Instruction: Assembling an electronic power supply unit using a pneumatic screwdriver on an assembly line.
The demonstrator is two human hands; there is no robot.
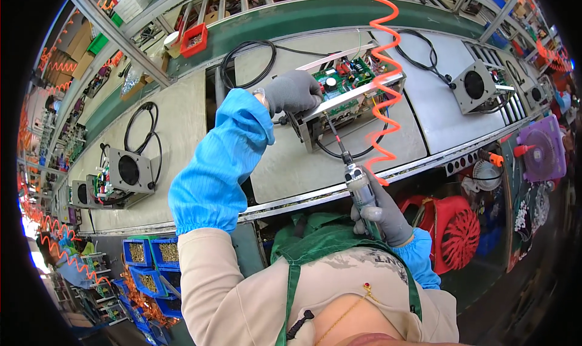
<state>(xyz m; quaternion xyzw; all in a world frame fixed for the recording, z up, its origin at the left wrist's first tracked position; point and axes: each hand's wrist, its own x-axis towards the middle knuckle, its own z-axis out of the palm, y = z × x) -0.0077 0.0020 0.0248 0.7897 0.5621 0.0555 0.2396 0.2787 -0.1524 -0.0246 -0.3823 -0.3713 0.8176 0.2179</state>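
My right hand (388, 215), in a grey glove, is wrapped round a pneumatic screwdriver (362, 187). The screwdriver's long bit slants up and left to the front side of a metal chassis (351, 95); whether the tip touches it I cannot tell. Inside the chassis sits a green circuit board (348, 76) crowded with components. My left hand (294, 92), also gloved in grey, is closed over the chassis's left end, its fingertips curled by the front rail. An orange coiled air hose (388, 79) hangs in front of the chassis's right part.
More units with black fans stand along the line, one fan unit (476, 86) to the right and another fan unit (130, 169) to the left. A black cable (245, 61) loops behind my left hand. Blue bins (148, 279) of small parts and a red fan (451, 234) are below the line's edge.
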